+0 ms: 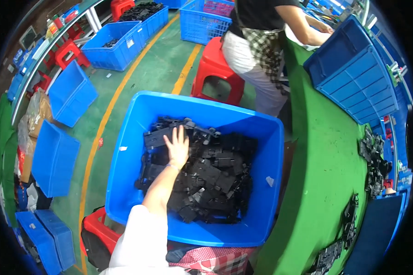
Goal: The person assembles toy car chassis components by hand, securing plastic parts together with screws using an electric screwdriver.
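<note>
A large blue plastic bin stands in front of me, holding a heap of black plastic parts. My left hand reaches over its left side into the bin, fingers spread, above or resting on the parts near the far left. Whether it touches them I cannot tell; nothing shows in its grasp. Flat panels and small moulded pieces lie jumbled in the heap. My right hand is out of sight.
A green-covered bench runs along the right, with more black parts and a tilted blue crate. Beyond the bin, a co-worker is beside a red stool. Blue bins line the left.
</note>
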Motion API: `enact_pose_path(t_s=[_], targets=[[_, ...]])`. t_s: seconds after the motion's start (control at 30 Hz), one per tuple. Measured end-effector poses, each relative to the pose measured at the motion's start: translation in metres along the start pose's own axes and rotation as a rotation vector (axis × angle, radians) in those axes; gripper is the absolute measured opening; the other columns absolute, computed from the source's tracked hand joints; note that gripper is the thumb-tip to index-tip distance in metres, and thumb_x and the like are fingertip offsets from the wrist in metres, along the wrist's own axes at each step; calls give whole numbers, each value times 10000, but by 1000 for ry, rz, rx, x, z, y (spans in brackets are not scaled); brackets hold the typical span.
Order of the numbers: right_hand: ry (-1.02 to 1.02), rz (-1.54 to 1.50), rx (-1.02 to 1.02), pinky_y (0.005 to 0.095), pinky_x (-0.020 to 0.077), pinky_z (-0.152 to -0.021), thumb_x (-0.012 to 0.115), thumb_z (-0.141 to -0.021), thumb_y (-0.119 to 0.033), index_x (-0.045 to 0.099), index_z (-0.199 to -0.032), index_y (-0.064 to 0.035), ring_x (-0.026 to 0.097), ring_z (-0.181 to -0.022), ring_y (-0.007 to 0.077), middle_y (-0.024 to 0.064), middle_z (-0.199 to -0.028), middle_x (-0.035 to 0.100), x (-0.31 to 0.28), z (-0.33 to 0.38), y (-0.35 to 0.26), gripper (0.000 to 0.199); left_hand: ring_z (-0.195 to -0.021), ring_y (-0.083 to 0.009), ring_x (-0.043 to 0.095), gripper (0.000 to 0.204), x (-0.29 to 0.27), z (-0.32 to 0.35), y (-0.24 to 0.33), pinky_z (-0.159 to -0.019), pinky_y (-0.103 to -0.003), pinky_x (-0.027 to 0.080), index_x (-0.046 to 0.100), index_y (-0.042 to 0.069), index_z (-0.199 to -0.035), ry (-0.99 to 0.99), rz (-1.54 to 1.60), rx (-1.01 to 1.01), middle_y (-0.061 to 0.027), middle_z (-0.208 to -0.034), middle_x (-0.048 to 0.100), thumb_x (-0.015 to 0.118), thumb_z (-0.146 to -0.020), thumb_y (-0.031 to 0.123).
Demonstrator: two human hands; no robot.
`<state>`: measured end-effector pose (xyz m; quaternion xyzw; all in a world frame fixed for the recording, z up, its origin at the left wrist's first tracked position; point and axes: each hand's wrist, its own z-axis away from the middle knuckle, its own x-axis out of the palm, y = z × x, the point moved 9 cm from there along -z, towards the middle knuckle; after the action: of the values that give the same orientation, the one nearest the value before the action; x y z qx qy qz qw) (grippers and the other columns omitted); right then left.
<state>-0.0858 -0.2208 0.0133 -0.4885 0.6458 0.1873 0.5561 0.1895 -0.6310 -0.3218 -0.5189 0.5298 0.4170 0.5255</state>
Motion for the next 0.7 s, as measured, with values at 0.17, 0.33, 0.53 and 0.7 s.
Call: enact_pose_path(t_s=[0.17,0.33,0.53,0.7], targets=[[17,20,48,379,366,-511,627,-750,8,454,-643,-10,413,-556,309,149,-645,441,-1,-2,4,205,-1261,-339,298,444,12,-7,-8,-941,-671,187,402,230,-1293,-17,-100,-53,-71,-1438,241,444,-851,232],[26,-18,41,366,364,-504,637,-735,8,414,-611,-42,417,-544,289,114,-596,433,-4,0,3,260,-1303,-389,193,406,29,-8,-17,-951,-700,154,467,214,-1272,-177,-121,-159,-93,-1472,94,439,-867,217],[76,-57,19,353,352,-478,642,-742,-9,417,-620,-39,411,-527,277,112,-613,437,-17,7,6,258,-1305,-430,155,464,-12,12,1,-987,-619,204,572,180,-1086,-175,-4,66,-129,-1453,138,695,-643,239],[117,-70,-3,358,357,-473,647,-736,-17,431,-632,-33,433,-538,288,118,-646,447,-14,9,8,241,-1289,-378,223,351,1,12,-13,-933,-559,298,586,224,-1068,-48,96,34,-115,-1436,202,636,-721,238]])
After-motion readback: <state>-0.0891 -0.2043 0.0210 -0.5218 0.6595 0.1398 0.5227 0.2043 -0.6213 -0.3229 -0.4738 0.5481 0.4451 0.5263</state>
